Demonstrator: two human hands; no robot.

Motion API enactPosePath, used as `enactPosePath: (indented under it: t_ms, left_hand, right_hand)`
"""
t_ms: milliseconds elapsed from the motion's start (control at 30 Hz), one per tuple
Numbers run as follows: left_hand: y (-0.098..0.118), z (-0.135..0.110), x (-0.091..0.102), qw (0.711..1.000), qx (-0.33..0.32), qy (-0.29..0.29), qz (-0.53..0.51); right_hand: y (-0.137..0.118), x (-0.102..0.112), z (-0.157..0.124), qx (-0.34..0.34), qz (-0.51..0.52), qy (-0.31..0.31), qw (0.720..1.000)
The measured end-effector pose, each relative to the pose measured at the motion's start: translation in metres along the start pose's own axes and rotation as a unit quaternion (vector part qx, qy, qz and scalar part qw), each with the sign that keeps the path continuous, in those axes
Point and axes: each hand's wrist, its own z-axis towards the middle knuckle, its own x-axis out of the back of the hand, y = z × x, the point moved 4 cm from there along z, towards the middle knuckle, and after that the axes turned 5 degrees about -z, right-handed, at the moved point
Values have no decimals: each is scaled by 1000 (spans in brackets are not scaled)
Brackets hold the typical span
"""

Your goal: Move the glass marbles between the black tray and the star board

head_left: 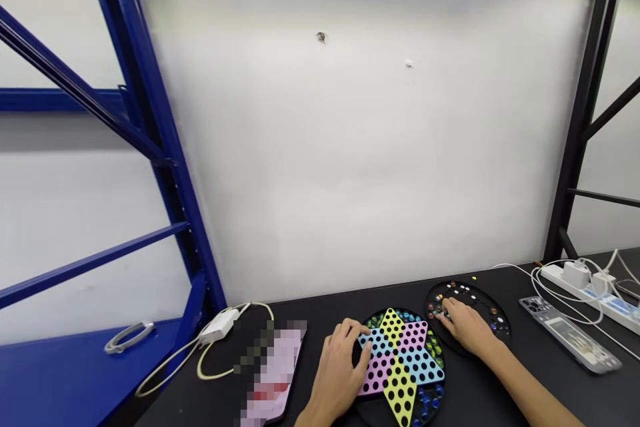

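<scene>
Nearest the camera, the left hand [340,370] rested palm down on the near-left edge of the star board [400,367], fingers loosely curled and spread over a blue point of the star, gripping nothing; the placement looked suited to steadying the board. That board, a round black disc carrying a six-pointed star in yellow, pink and blue panels pierced with holes, lay flat on the black table [500,387], with marbles visible in its rim pockets. Just beyond it to the right, and touching or nearly touching its rim, sat a round black tray [483,303] holding loose coloured marbles [467,290]. The right hand [463,327] lay over the near-left part of this tray, fingers bent down among the marbles; whether a marble was pinched between the fingertips could not be told. To the left of the board lay a flat blurred item [275,373] and a white charger [217,327] with its looped cable. At far right stood a clear phone case [570,333] and a white power strip [595,290]. A blue rack [165,167] rose at far left.
</scene>
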Motion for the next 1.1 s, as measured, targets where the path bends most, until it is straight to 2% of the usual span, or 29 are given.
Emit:
enactPosePath:
  t_ms: [200, 267, 333, 367, 400, 500, 533, 567, 600, 633, 667, 700, 733, 800, 833, 867, 900, 967, 1033, 1100]
  left_hand:
    - [0, 1, -2, 1000, 1, -7, -1]
    - [1, 1, -1, 1000, 0, -7, 1]
    - [1, 0, -1, 1000, 0, -6, 1]
    - [2, 0, 0, 1000, -1, -6, 1]
    - [2, 0, -1, 1000, -2, -7, 0]
    - [4, 0, -1, 1000, -6, -9, 1]
    - [4, 0, -1, 1000, -7, -7, 1]
    - [5, 0, -1, 1000, -9, -4, 1]
    - [5, 0, -1, 1000, -11, 0, 1]
    - [5, 0, 0, 1000, -12, 4, 2]
    - [5, 0, 0, 1000, -13, 7, 2]
    - [5, 0, 0, 1000, -12, 7, 2]
    - [5, 1, 0, 1000, -11, 7, 3]
    - [4, 1, 0, 1000, -9, 1, 4]
    - [4, 1, -1, 1000, -8, -2, 5]
    - [4, 1, -1, 1000, -6, -5, 4]
    - [4, 1, -1, 1000, -5, -8, 3]
    - [4, 1, -1, 1000, -2, -13, 0]
    - [4, 1, -1, 1000, -1, -13, -3]
    - [5, 1, 0, 1000, -6, -6, -5]
  right_hand:
    - [4, -1, 1, -18, 68, 10, 997]
    - [9, 2, 4, -34, 149, 37, 988]
    - [19, 8, 6, -75, 290, 75, 951]
    - [26, 11, 6, -109, 383, 93, 913]
    - [33, 13, 6, -146, 482, 106, 857]
    - [48, 14, 4, -231, 717, 96, 651]
    - [49, 13, 3, -243, 758, 77, 601]
    - [49, 12, 3, -249, 780, 58, 571]
    - [49, 10, 2, -252, 786, 42, 564]
    - [47, 8, 2, -251, 775, 31, 579]
    - [45, 7, 2, -247, 746, 28, 618]
    - [43, 6, 3, -237, 696, 33, 677]
    - [39, 6, 3, -218, 626, 44, 748]
    - [28, 8, 6, -162, 448, 58, 877]
    - [21, 9, 7, -136, 359, 55, 922]
    - [14, 8, 8, -116, 280, 46, 952]
    - [8, 7, 8, -104, 214, 28, 971]
    - [0, 3, 9, -93, 123, -12, 988]
    - [-6, -2, 9, -68, 86, -33, 993]
    - [-9, -6, 10, -44, 96, -31, 994]
